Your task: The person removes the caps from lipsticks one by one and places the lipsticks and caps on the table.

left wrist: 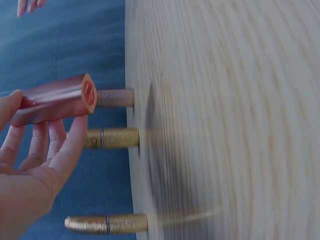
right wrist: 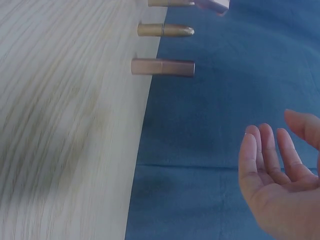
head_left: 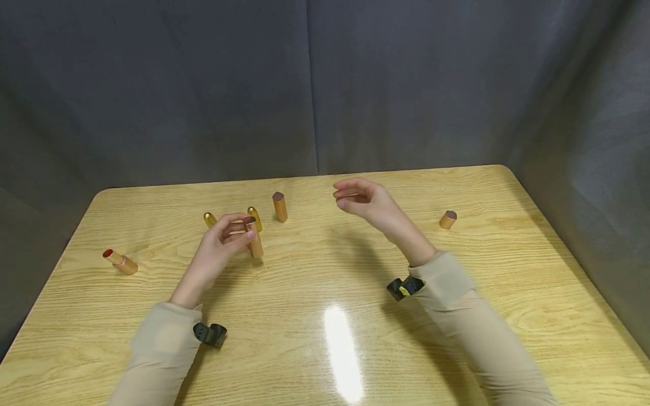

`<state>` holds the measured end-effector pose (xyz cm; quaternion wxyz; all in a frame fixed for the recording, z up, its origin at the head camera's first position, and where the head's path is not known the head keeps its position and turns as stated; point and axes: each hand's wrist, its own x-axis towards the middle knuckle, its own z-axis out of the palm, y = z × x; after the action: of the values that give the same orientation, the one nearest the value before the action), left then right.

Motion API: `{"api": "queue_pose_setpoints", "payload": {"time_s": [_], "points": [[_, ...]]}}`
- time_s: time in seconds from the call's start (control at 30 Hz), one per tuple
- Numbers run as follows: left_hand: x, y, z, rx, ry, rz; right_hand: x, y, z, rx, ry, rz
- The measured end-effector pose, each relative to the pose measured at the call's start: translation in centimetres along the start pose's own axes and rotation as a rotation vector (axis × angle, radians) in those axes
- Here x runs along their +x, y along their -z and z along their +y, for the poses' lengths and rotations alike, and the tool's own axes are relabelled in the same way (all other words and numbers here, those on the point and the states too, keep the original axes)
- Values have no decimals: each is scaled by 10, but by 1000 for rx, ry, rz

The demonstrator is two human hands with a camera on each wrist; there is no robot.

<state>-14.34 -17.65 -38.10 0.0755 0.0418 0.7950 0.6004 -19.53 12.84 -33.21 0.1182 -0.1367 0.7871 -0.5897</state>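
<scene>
My left hand [head_left: 223, 239] pinches a copper-coloured, flat-sided lipstick [head_left: 256, 241] between thumb and fingers. In the left wrist view the lipstick [left wrist: 55, 100] is off the table, its end with a round reddish label toward the tabletop. Close behind that hand stand two gold bullet-shaped tubes [head_left: 209, 219] [head_left: 255, 219], partly hidden in the head view. Another copper lipstick [head_left: 280, 207] stands upright just beyond. My right hand [head_left: 368, 203] hovers over the table's far side with loosely bent fingers and nothing in it; the right wrist view shows its palm [right wrist: 285, 195] bare.
An uncapped lipstick [head_left: 121, 262] with a red tip stands at the left of the wooden table [head_left: 284, 316]. A short copper piece, apparently a cap [head_left: 448, 219], stands at the right. Dark cloth [head_left: 228, 96] rises behind the table's far edge and at both sides.
</scene>
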Motion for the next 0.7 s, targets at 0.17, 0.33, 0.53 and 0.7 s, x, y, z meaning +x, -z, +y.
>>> {"api": "queue_pose_setpoints", "payload": {"time_s": [0.17, 0.33, 0.53, 0.7], "points": [[5, -10, 0, -6, -15, -23, 2, -8, -2, 11, 3, -21], [9, -19, 1, -23, -16, -47, 4, -16, -2, 14, 11, -36], [11, -26, 1, -20, -11, -59, 6, -23, 1, 14, 3, -51], [14, -31, 1, -43, 15, -58, 8, -28, 5, 10, -5, -61]]}}
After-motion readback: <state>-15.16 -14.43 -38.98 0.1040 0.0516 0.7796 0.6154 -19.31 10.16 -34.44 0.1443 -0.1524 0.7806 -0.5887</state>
